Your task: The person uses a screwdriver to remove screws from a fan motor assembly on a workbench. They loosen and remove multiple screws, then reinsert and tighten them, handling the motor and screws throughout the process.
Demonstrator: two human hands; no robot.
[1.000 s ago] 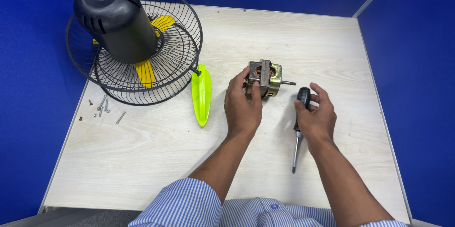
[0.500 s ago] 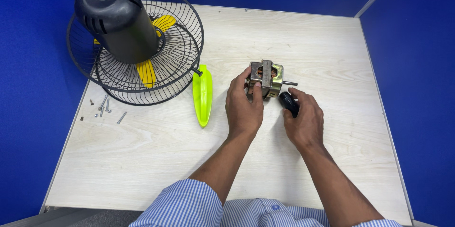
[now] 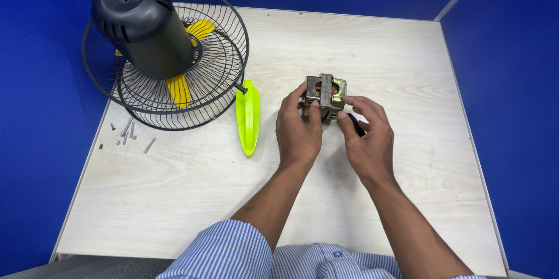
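Now both hands are on the motor block at mid-counter — my left hand clamped around its near side, my right hand moved in from the right since a second ago, fingertips pinching its edge. That black-handled screwdriver shows only as a sliver under the right palm — whether it's gripped, I can't tell.

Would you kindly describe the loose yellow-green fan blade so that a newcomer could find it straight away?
Start at the round black wire fan cage at the pale wooden table's far left corner. Just right of its rim lies the long, pointed yellow-green plastic fan blade, flat on the wood, left of the left hand. It is the only bright loose piece there.
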